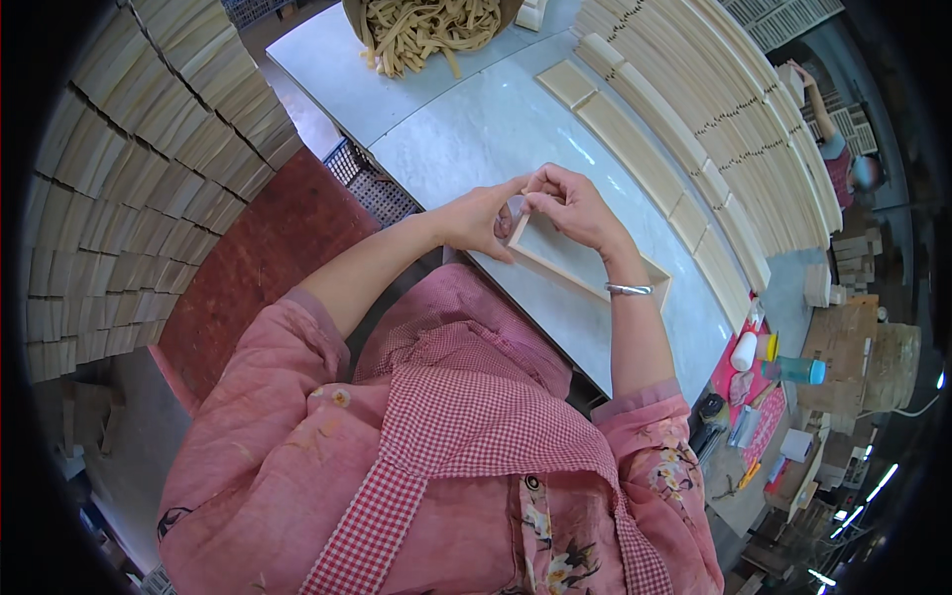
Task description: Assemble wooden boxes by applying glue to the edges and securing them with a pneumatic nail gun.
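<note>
Our left hand [484,220] curves round one end of a wooden frame [558,270], our right hand [575,206] pinching its corner above the desk [436,149]. Our right forearm hides part of it. Beyond lie wooden panels [635,154] and packed slats [714,109]; pale strips [431,35] heap at the far end, a teal bottle [793,370] to our right.
</note>
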`<state>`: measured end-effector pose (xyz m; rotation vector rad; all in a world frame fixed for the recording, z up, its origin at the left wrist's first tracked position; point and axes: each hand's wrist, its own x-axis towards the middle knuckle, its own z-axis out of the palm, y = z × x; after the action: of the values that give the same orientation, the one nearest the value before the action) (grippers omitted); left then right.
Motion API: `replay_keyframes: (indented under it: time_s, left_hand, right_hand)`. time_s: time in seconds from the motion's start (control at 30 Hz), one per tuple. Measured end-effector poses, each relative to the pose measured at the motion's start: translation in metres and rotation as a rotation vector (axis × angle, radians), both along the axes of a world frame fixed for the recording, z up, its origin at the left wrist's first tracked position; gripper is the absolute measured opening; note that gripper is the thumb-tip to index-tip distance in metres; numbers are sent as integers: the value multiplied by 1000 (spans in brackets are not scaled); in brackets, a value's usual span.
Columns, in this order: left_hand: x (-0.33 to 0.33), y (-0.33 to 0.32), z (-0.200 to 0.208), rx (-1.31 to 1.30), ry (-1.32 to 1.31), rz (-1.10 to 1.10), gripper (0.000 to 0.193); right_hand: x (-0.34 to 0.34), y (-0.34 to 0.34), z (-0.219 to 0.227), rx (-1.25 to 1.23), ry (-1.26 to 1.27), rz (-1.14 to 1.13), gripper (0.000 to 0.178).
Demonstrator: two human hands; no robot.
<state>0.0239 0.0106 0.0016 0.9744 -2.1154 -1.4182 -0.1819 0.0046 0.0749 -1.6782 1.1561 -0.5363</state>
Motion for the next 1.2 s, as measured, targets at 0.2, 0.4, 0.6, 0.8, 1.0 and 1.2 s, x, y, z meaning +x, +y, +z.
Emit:
replay_keyframes:
  time_s: [0.2, 0.4, 0.6, 0.8, 1.0, 1.2]
  left_hand:
    - [-1, 3, 6, -29, -36, -7, 100]
    - [-2, -4, -26, -510, -129, 57, 99]
    - [-10, -15, -18, -484, -220, 26, 98]
    - [-6, -12, -9, -478, -184, -15, 103]
    - [-2, -10, -8, -352, -257, -5, 105]
    - [-5, -11, -2, -301, -283, -19, 109]
  right_hand:
    - [-5, 12, -12, -186, 46, -25, 10]
    - [16, 64, 23, -295, 689, -106, 23]
    - [42, 136, -33, -461, 377, -220, 24]
    - [-87, 212, -32, -481, 535, -538, 13]
    - [-190, 211, -19, -328, 622, -676, 47]
    - [-229, 153, -47, -251, 576, -474, 57]
